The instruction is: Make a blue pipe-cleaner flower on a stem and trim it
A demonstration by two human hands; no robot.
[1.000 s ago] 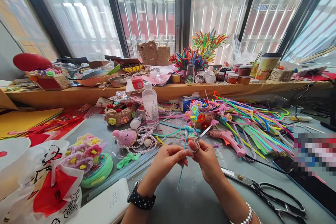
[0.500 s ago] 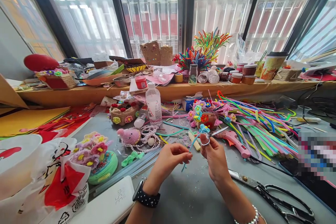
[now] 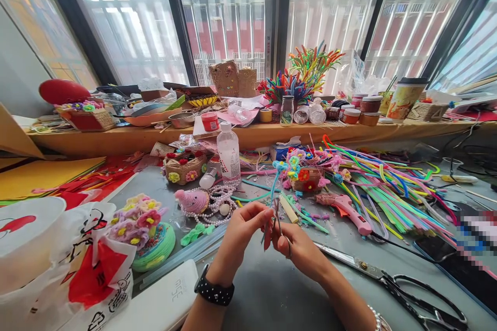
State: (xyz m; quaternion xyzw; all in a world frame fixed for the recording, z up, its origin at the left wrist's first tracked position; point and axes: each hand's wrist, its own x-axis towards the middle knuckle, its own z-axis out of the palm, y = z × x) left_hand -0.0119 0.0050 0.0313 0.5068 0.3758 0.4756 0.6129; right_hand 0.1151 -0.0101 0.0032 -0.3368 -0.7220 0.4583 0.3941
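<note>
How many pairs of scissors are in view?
2. The small pair is in the right hand; the large pair lies on the table, on the near side of the pink glue gun. More may be hidden.

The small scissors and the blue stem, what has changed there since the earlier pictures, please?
The small scissors swung from pointing rightward to nearly upright beside the blue stem. The right hand, still holding them, moved left. The large scissors and glue gun stayed put.
</note>
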